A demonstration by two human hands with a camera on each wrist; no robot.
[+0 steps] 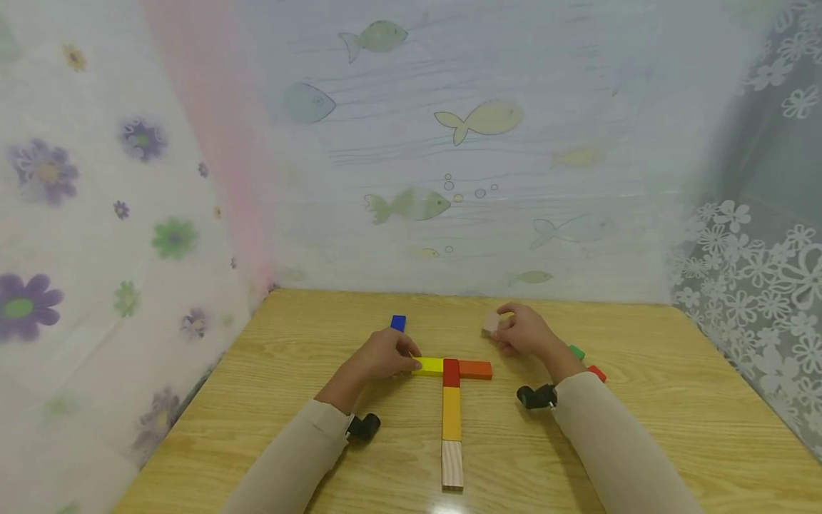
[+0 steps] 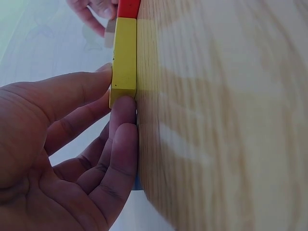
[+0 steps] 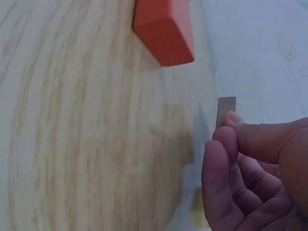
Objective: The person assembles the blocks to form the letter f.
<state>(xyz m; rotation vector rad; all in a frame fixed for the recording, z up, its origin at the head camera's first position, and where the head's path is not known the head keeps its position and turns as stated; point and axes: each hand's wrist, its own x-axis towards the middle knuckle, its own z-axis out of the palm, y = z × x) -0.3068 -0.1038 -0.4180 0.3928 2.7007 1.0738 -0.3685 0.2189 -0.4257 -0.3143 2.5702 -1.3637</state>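
Note:
My left hand (image 1: pixel 387 353) pinches the left end of a yellow block (image 1: pixel 429 366), which lies flat on the table. In the left wrist view, thumb and fingertips meet the near end of this yellow block (image 2: pixel 125 57). Its other end adjoins a red block (image 1: pixel 452 373), with an orange block (image 1: pixel 475 370) on the red one's right side. Below the red block run an amber block (image 1: pixel 452 412) and a plain wooden block (image 1: pixel 452 460), forming a T. Behind the orange block, my right hand (image 1: pixel 523 330) holds another plain wooden block (image 1: pixel 490 325) between thumb and fingers.
A blue block (image 1: pixel 398 323) lies behind my left hand, partly covered by it. Beside my right forearm are a green block (image 1: pixel 576 352) and a second red block (image 1: pixel 597 373), both partly hidden. A fish-patterned curtain (image 1: pixel 488 235) hangs along the table's (image 1: pixel 308 321) far edge.

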